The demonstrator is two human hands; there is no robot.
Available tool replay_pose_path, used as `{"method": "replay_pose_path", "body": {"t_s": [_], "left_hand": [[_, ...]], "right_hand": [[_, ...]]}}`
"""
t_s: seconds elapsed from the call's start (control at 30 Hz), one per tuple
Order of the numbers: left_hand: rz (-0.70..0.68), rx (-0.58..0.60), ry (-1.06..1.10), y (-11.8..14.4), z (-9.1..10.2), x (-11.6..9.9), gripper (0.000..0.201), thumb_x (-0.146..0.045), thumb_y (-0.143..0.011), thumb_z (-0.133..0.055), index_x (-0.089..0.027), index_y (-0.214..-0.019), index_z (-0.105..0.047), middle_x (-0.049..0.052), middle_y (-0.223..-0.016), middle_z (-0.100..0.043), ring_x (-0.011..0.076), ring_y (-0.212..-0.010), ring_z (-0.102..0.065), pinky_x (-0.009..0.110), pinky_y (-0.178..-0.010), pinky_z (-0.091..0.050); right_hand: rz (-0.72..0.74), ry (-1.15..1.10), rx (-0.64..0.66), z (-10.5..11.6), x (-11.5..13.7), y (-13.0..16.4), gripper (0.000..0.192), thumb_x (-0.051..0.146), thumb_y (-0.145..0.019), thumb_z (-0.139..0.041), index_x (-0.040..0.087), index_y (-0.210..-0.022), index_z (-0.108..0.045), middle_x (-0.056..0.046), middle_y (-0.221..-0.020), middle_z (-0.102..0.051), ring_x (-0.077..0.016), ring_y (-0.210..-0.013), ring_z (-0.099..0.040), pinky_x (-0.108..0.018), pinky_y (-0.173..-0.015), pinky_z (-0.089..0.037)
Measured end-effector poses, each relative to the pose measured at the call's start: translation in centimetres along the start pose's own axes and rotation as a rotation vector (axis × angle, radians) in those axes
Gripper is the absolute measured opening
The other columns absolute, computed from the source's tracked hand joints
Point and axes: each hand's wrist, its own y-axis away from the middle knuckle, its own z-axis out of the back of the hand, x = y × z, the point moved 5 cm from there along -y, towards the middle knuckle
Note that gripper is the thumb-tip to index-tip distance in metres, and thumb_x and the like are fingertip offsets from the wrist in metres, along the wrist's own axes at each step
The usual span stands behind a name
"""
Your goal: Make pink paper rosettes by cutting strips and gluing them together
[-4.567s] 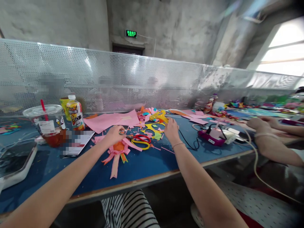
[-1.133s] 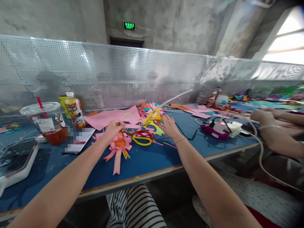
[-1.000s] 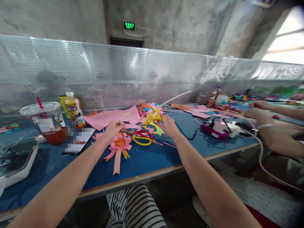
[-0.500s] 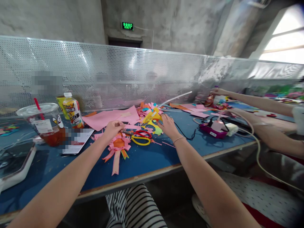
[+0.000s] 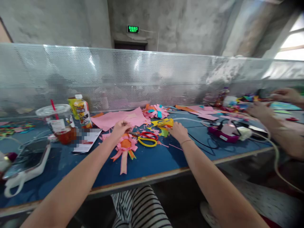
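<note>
My left hand [image 5: 121, 128] is closed at the top edge of a pink and orange paper rosette [image 5: 125, 146] that lies flat on the blue table [image 5: 154, 163], its ribbon tails pointing toward me. Scissors with red and yellow handles [image 5: 147, 139] lie just right of the rosette. My right hand [image 5: 178, 131] rests on the table with its fingers loosely spread, pointing left at small paper scraps. A yellow glue gun [image 5: 163, 123] lies on its side just beyond that hand, not held.
A pink paper sheet [image 5: 118, 118] and folded paper flowers [image 5: 156, 111] lie further back. At the left stand an iced drink cup [image 5: 58, 126] and a juice bottle [image 5: 82, 112], beside a white device [image 5: 28, 161]. At the right are a purple device [image 5: 223, 133] with cables and a co-worker's hands [image 5: 261, 110]. A perforated metal screen [image 5: 142, 79] closes off the back.
My right hand has come off the yellow glue gun, which stood tilted under it and now lies flat on the table. The co-worker's hands shifted at the right. The view turned slightly left.
</note>
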Motion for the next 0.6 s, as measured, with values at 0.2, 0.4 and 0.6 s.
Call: {"method": "replay_pose_path", "body": {"t_s": [0.2,0.4,0.6], "left_hand": [[0.024,-0.018,0.168,0.2,-0.3,-0.4,0.029,-0.020,-0.053,-0.074,-0.016,-0.064,-0.047,0.001,-0.058,-0.062,0.0110,-0.056,-0.059,0.024,-0.058,-0.047],[0.063,-0.031,0.334,0.9,-0.7,-0.9,0.032,-0.018,-0.051,-0.076,-0.015,-0.066,-0.047,0.001,-0.062,-0.063,0.0115,-0.062,-0.062,0.023,-0.060,-0.047],[0.075,0.006,0.317,1.2,-1.1,-0.8,0.032,-0.020,-0.050,-0.075,-0.015,-0.064,-0.046,-0.001,-0.059,-0.061,0.0106,-0.059,-0.061,0.022,-0.057,-0.046]], "right_hand": [[0.128,-0.047,-0.134,0.7,1.8,0.1,0.039,0.036,-0.078,-0.053,0.008,-0.105,-0.057,-0.022,-0.111,-0.052,-0.0346,-0.109,-0.047,-0.048,-0.086,-0.039],[0.446,-0.956,0.098,1.9,11.0,0.8,0.027,0.033,-0.073,-0.057,0.016,-0.093,-0.063,-0.009,-0.090,-0.064,-0.0180,-0.081,-0.058,-0.033,-0.076,-0.045],[0.288,-1.646,0.332,1.6,17.5,1.4,0.029,0.036,-0.056,-0.070,0.018,-0.078,-0.064,0.001,-0.073,-0.061,-0.0086,-0.064,-0.053,-0.024,-0.063,-0.041]]}}
